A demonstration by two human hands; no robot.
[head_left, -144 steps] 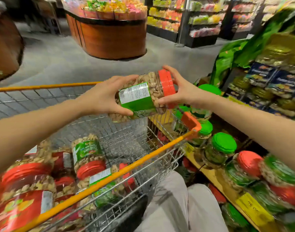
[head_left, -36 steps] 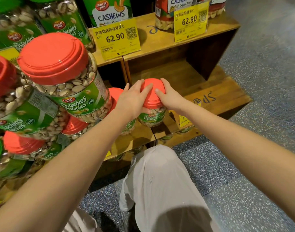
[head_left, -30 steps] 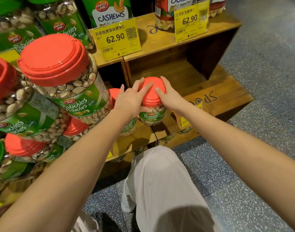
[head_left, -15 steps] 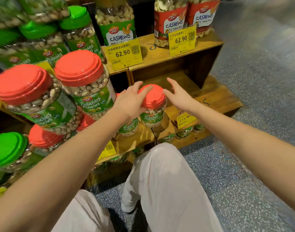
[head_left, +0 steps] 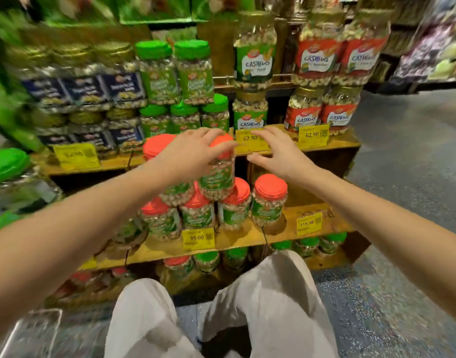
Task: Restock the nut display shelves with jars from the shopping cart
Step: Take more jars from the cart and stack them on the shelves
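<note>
Reaching toward a tiered wooden display shelf (head_left: 242, 240), both bare arms stretch forward above knees in pale trousers (head_left: 268, 293). The left hand (head_left: 193, 151) is in front of the red screw lid of a clear plastic pistachio jar with a green label (head_left: 216, 179). That jar stands upright in a second layer, on top of the lids of a row of similar red-lidded jars (head_left: 198, 215). The left grip is loosely spread, its fingers (head_left: 203, 140) lying across the lid, and blur hides whether they actually touch it. The right hand (head_left: 278, 153) is apart from every jar, to the right of the stacked one. Its grip is spread wide, fingers straight and thumb low, holding nothing. Below it, the end jar (head_left: 269, 205) of the row stands upright on the middle board, just beside its neighbour, with bare wood to its right. Yellow price tags (head_left: 198, 238) hang on the board edges. On the tier above stand green-lidded jars (head_left: 184, 117) and cashew jars with red labels (head_left: 303, 115). More jars sit on the lowest tier near the speckled grey floor (head_left: 402, 293).
</note>
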